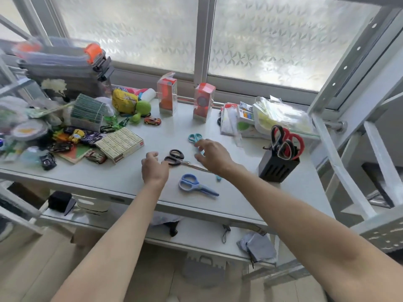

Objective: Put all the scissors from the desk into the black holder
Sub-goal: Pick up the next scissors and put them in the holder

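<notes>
Bright daylight pours through the frosted window (272, 40), washing its panes nearly white. The pale desk (130, 182) is evenly lit with only soft, faint shadows. Motion blur smears the clutter at far left, and wide-angle distortion bends the frame edges.

- Pale grey desk (135, 184) under frosted window.
- Black-handled scissors (176, 159), blue-handled scissors (192, 185), teal-handled scissors (195, 138) lying flat.
- Black slotted holder (277, 168) upright at right.
- Toy cars (152, 120), boxed staples (120, 144) at left.
</notes>
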Tool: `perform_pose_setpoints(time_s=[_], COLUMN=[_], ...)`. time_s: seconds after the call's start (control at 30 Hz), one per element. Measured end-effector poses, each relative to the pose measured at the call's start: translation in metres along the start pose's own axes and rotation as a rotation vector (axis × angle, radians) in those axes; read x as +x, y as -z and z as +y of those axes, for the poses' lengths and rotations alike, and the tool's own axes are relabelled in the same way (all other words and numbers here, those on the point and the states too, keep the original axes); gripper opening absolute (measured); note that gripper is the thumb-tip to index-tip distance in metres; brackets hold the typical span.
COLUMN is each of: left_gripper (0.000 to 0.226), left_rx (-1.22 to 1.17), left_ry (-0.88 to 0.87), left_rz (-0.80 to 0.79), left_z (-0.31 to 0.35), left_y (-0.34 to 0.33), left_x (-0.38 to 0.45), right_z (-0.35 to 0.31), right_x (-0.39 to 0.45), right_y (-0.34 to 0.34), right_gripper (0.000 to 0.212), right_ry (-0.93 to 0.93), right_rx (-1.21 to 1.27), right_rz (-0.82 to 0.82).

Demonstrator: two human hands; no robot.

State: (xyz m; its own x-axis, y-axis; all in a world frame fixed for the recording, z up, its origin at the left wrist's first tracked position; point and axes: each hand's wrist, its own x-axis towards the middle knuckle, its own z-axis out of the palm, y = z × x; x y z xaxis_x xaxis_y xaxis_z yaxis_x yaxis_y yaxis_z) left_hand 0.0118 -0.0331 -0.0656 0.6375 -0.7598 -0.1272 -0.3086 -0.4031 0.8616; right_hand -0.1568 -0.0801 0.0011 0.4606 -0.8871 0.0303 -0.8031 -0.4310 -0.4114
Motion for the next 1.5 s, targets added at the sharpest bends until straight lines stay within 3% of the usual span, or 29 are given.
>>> perform_pose_setpoints(time_s=[0.17, 0.33, 0.47, 0.53, 0.67, 0.77, 0.87, 0.97, 1.07, 1.17, 1.3, 1.5], left_gripper=[0.051, 0.025, 0.029, 0.038, 0.025, 0.035, 0.012, 0.009, 0.02, 0.013, 0.015, 0.021], left_rx=[0.055, 0.193, 0.289, 0.23, 0.001, -0.184, -0.313, -0.358, -0.421, -0.502, -0.595, -0.413], left_ry=[-0.045, -0.101, -0.127, -0.097, 0.02, 0.11, 0.217, 0.268, 0.257, 0.223, 0.086, -0.173], left_rz=[-0.113, -0.247, -0.289, -0.288, -0.286, -0.284, -0.335, -0.407, -0.423, -0.34, -0.258, -0.325], left_z=[-0.008, -0.003, 0.006, 0.006, 0.012, 0.02, 0.027, 0.035, 0.043, 0.054, 0.08, 0.114], left_y=[0.01, 0.012, 0.011, 0.009, 0.005, 0.005, 0.007, 0.007, 0.007, 0.007, 0.008, -0.016], left_x=[0.017, 0.023, 0.025, 0.028, 0.023, 0.018, 0.013, 0.009, 0.005, -0.002, -0.018, -0.06], right_z=[-0.026, -0.037, -0.035, -0.032, -0.024, -0.017, -0.01, -0.006, -0.005, -0.005, -0.007, -0.002], right_x=[0.031, 0.042, 0.042, 0.039, 0.033, 0.026, 0.02, 0.015, 0.007, 0.0, -0.02, -0.089], right_y=[-0.034, -0.048, -0.05, -0.049, -0.05, -0.05, -0.046, -0.045, -0.046, -0.041, -0.012, 0.054], right_gripper=[0.033, 0.025, 0.025, 0.026, 0.028, 0.036, 0.049, 0.042, 0.033, 0.022, 0.013, 0.018], right_ry=[0.052, 0.002, -0.021, -0.004, -0.002, -0.006, 0.022, 0.084, 0.148, 0.156, 0.102, 0.051], right_rx=[-0.205, -0.33, -0.305, -0.291, -0.205, -0.166, -0.174, -0.196, -0.224, -0.206, -0.03, 0.298], right_rz=[-0.164, -0.16, -0.16, -0.151, -0.13, -0.112, -0.085, -0.046, 0.021, 0.165, 0.393, 0.741])
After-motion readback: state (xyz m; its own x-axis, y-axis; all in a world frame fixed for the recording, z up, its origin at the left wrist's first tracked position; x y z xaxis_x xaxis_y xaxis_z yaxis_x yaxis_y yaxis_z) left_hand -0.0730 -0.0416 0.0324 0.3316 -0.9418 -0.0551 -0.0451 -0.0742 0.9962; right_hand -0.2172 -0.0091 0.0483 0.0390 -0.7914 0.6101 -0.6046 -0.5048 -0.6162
